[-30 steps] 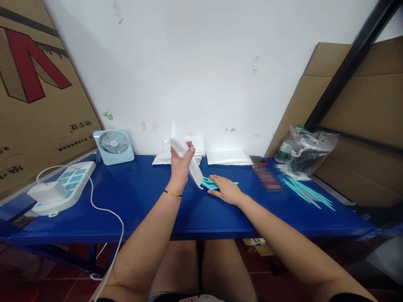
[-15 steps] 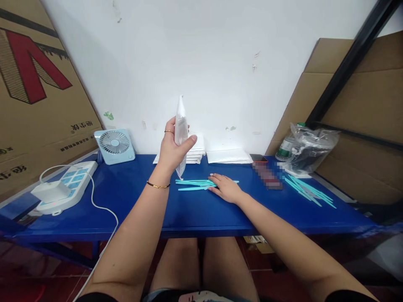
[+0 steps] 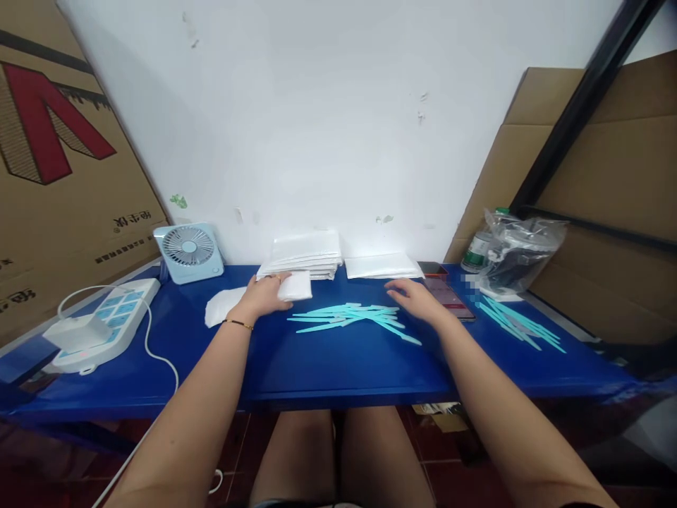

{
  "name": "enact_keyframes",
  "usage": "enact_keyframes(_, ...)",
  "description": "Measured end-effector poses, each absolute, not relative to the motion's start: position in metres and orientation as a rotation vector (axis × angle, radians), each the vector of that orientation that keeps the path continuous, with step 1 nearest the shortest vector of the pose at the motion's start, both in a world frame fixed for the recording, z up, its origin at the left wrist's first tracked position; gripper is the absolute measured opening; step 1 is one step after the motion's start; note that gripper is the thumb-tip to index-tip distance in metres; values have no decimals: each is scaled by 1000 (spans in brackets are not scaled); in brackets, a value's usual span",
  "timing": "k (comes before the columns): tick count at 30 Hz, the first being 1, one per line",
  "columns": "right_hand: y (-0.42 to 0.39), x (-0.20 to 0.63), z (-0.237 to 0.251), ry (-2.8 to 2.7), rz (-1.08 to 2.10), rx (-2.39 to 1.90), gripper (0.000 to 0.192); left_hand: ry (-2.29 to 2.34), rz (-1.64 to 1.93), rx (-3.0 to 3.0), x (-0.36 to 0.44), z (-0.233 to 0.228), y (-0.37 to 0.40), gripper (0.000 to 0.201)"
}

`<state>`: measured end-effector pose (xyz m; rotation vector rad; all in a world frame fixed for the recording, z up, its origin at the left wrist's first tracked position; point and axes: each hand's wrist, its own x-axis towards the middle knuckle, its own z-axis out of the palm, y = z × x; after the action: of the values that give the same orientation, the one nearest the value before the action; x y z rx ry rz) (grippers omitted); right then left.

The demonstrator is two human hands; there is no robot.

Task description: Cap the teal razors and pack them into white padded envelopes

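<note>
White bag [image 3: 297, 286] behind left end of turquoise strips [image 3: 360, 314], under left hand [image 3: 264, 295]: fingers draped over it, cannot tell whether gripping. By strips' right end, right hand [image 3: 415, 298]: fingers loosely parted, holding nothing visible. Could scatter crossed strips by dragging bag across.

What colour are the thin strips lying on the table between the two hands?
The strips are turquoise, seen best in the head view.
</note>
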<state>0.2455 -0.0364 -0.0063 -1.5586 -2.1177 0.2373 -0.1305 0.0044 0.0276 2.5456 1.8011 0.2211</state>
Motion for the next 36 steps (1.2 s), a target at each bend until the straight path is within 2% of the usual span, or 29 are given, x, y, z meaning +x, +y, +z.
enact_keyframes(2,-38,262,-5,-2164,379,-1638,44,1828,141,2498,-136,8,8,100)
enact_keyframes(4,-46,269,-11,-2217,490,-1668,59,1768,258,2522,-127,-3,3,108)
enact_keyframes(8,-71,266,-32,-2384,483,-1605,98,1274,336,2679,-75,-17,-22,88)
enact_keyframes(10,-79,263,-42,-2486,400,-1550,104,1197,281,2673,-49,-23,-30,87)
enact_keyframes(16,-62,262,-44,-2655,375,-1380,91,966,313,2527,-18,-35,-24,83)
enact_keyframes(20,-47,247,-41,-2674,385,-1332,84,841,491,2225,-20,-35,-21,100)
enact_keyframes(22,-47,235,-40,-2674,382,-1327,84,837,562,2111,-21,-35,-20,98)
enact_keyframes(26,-47,215,-35,-2626,410,-1270,82,857,596,2108,-23,-33,-16,80)
enact_keyframes(29,-29,211,-28,-2450,421,-1284,60,1099,625,2275,-22,-26,-8,53)
enact_keyframes(32,1,211,-22,-2301,461,-1365,39,1344,501,2415,-21,-19,2,32)
enact_keyframes(36,26,205,-24,-2298,645,-1387,27,1390,276,2393,-18,-14,13,16)
